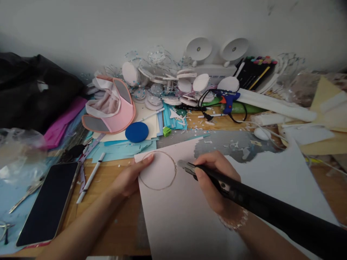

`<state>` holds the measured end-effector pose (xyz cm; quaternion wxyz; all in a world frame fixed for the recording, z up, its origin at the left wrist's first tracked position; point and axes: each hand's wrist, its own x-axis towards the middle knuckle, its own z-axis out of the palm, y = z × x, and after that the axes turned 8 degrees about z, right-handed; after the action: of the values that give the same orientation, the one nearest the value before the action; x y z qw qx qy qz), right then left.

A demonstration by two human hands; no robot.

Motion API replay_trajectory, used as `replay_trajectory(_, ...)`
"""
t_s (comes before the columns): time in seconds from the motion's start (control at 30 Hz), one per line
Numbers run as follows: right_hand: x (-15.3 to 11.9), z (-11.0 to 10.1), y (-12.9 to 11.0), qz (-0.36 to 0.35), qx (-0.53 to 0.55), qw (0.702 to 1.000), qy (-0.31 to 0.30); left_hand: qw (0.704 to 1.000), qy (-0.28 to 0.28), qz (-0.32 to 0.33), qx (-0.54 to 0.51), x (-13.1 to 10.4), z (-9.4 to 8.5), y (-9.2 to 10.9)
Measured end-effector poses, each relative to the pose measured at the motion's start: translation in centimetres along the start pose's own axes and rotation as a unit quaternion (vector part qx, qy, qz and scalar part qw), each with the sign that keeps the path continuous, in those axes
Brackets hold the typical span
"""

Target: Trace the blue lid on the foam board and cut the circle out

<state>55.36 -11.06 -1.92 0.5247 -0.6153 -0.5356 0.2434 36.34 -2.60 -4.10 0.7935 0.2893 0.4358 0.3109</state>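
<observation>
My left hand (132, 175) grips the left edge of a large white sheet (179, 216), thumb on top near the corner and the other fingers hidden underneath. Beside that thumb, a thin brownish circle outline (158, 189) is marked on the sheet. A long black cutter-like tool (244, 195) with a short grey, slightly blurred tip is held in my right hand (217, 173), fingers closed around its front end. The tip is at the right side of the circle; whether it touches the sheet I cannot tell. Under the sheet lies a worn grey mat (217, 142) with white scraps.
A blue disc (137, 132), a pink visor cap (119, 119) and coloured papers lie at the back left. Left of my arm are a phone (50, 202), a white marker (90, 178) and scissors (27, 195). Behind are a blue glue gun (229, 101), white discs and a twin-headed lamp (199, 48).
</observation>
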Motion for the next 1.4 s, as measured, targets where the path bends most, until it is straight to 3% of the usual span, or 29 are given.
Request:
replay_trajectory(0.2,-0.3,-0.1,0.1,-0.041,-0.027,0.999,-0.002,1.0,0.015,0.004,0.018,-0.4,0.2,0.0)
replay_trajectory(0.37,-0.4,0.3,0.6,-0.11,-0.073,0.991,-0.029,0.98,0.068,0.122,0.143,-1.0,0.8,0.1)
replay_trajectory(0.5,-0.5,0.8,0.7,-0.103,-0.101,0.989,-0.042,0.966,0.1,0.157,0.179,-0.7,0.9,-0.1)
replay_trajectory(0.8,-0.6,1.1,1.1,-0.079,-0.076,0.992,-0.058,0.961,0.167,0.155,0.159,-0.6,1.1,-0.8)
replay_trajectory(1.4,-0.7,1.4,2.2,-0.045,-0.054,0.996,-0.057,0.975,0.133,0.111,0.136,-0.1,0.9,-0.9)
